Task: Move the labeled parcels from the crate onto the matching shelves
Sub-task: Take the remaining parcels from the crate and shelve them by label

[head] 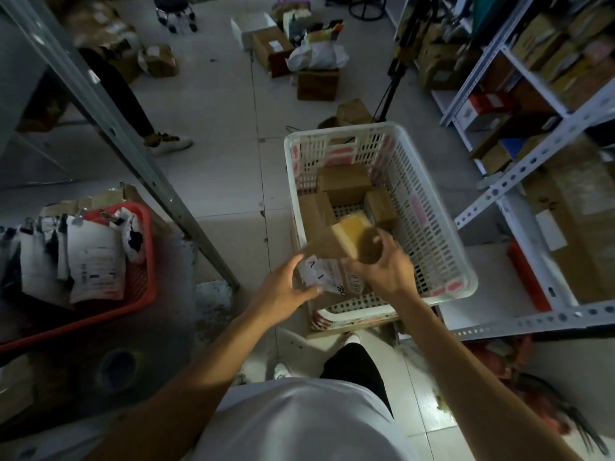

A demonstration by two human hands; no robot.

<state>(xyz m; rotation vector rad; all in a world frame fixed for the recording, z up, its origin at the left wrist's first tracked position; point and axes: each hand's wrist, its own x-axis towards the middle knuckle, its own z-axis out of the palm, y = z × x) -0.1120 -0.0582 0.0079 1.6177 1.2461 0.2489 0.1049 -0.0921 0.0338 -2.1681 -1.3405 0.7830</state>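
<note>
Two hands hold one cardboard parcel [336, 247] over the near-left corner of the white crate [432, 207]. Left hand [283, 287] is under/at the parcel's near side, fingers curled w/ fingertips on the white label [317, 272]; label shows handwritten marks that look like "A 1", blurry so can't be sure. Right hand [382, 264] grips the parcel's right end from above, fingers wrapped round the brown edge, thumb toward the label. Parcel is tilted, raised off the crate floor, partly over the rim. A tan taped face shows on its far end.

Crate is slotted plastic w/ pink tags on the walls, sitting on the tiled floor betw. two shelf units. Approx. four more brown boxes [346, 183] lie in its far half, packed close together; perforated bottom shows in the near half.

Right shelving [532, 158] is white perforated steel, levels stuffed w/ cartons. Left side: a grey metal upright [133, 144] runs diagonally. Near left, a red basket [143, 284] holds white poly mailers [96, 261] standing upright. More cartons and a white bag are scattered on the floor at the far end, plus a small wheeled stool [174, 11]. Another person's leg and sneaker [169, 143] show left of centre. Wearer's white shirt, dark trousers and white shoes fill the bottom.
</note>
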